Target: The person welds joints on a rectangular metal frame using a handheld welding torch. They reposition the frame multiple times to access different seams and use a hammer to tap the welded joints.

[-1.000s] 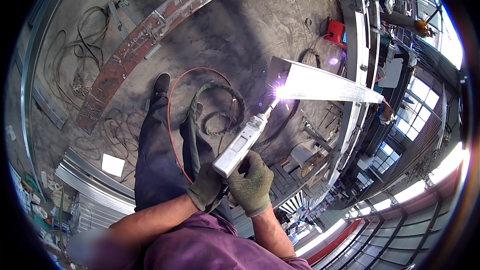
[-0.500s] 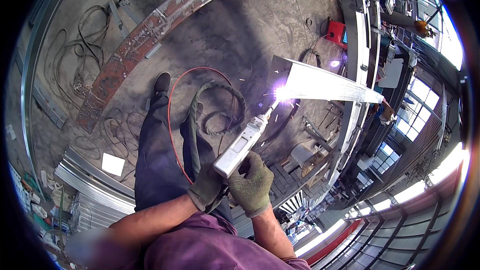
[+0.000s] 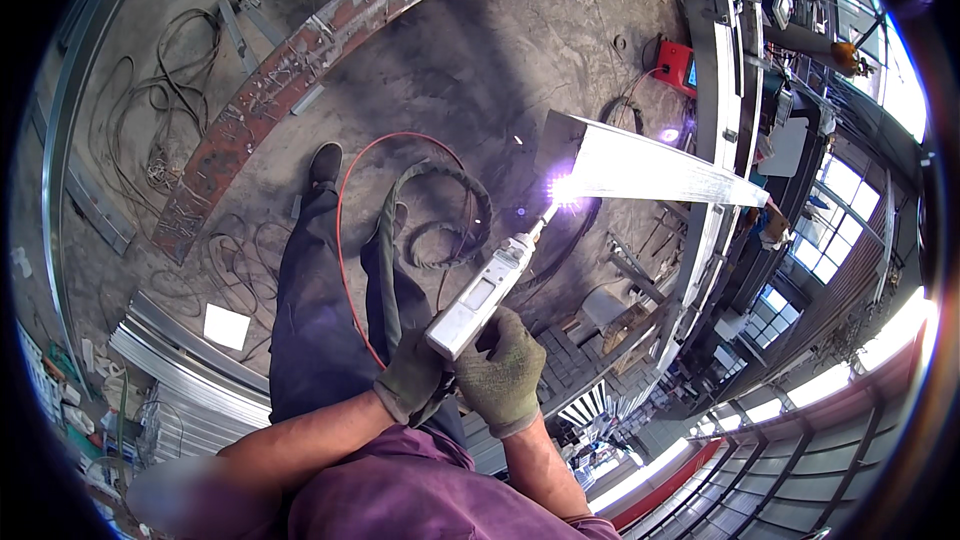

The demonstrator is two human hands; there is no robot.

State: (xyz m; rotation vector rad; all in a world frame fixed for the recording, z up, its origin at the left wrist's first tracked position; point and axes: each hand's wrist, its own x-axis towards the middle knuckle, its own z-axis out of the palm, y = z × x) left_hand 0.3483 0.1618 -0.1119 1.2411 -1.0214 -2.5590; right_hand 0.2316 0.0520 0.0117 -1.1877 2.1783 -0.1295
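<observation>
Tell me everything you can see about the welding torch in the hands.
The torch is a long, boxy, silver-grey handpiece, metal by its look, with a thin nozzle at the front. It slants up and to the right, with a bright violet-white glare at its tip against the end of a shiny steel beam. Both gloved hands grip its rear end: left hand, right hand. A thick grey hose runs from its rear.

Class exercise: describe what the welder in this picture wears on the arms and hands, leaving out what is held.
Both the left hand and the right hand wear worn, olive-green fabric work gloves with knitted cuffs. The forearms above them are bare. Short purple sleeves of a shirt cover the upper arms. No watch or markings show.
</observation>
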